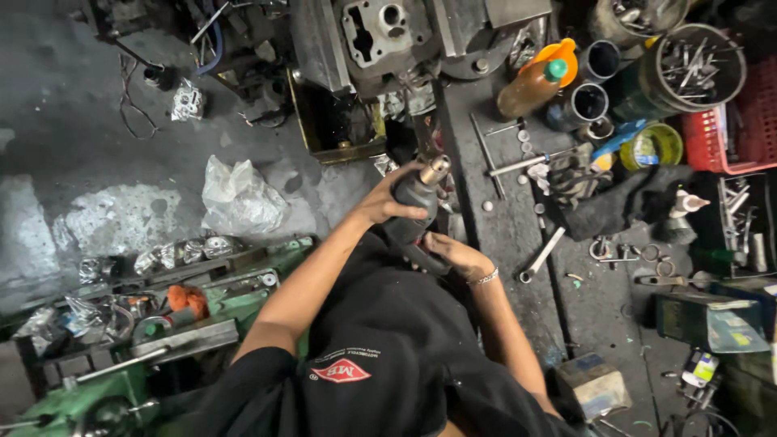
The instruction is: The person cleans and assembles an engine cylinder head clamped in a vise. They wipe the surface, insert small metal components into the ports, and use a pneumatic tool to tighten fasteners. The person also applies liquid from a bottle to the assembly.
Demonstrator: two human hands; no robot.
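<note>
Dark power tool, brass-coloured nozzle, in both hands.

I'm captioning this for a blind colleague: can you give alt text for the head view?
Seen from above, a person's left hand grips a dark handheld power tool with a brass-coloured tip while the right hand holds its lower end, over a grimy metal workbench strewn with wrenches and containers.
</note>
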